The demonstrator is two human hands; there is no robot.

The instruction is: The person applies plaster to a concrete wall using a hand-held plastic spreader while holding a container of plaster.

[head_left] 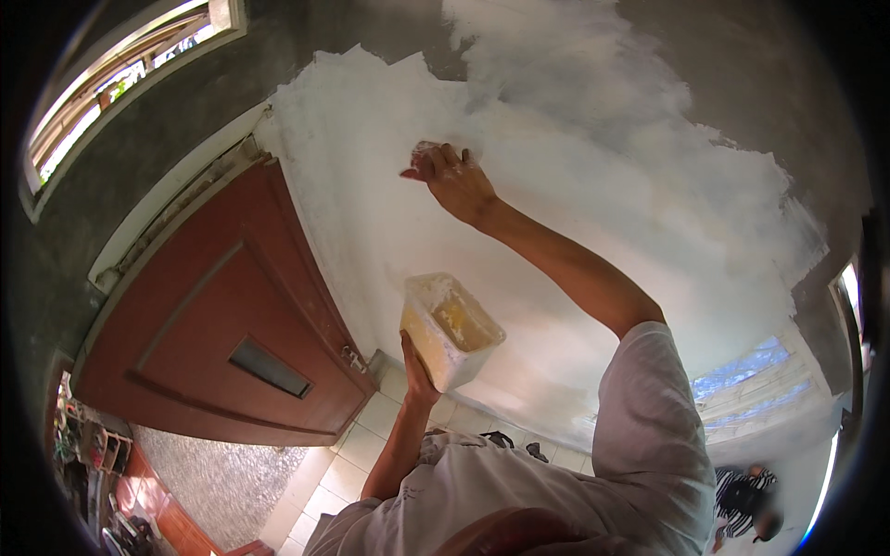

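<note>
My right hand is raised to the wall, its fingers closed round a small reddish putty scraper smeared with white. The scraper is at the white-coated wall; whether its edge touches cannot be made out. Lower down, my left hand grips a cream plastic tub by its side and underneath. The tub is tilted with its mouth toward me. White and yellowish residue clings to its inner walls, and its bottom is partly hidden.
A red-brown door stands ajar at the left, with a window above. Bare grey wall borders the white coat. Pale floor tiles lie below. At the lower right is another person in striped clothing.
</note>
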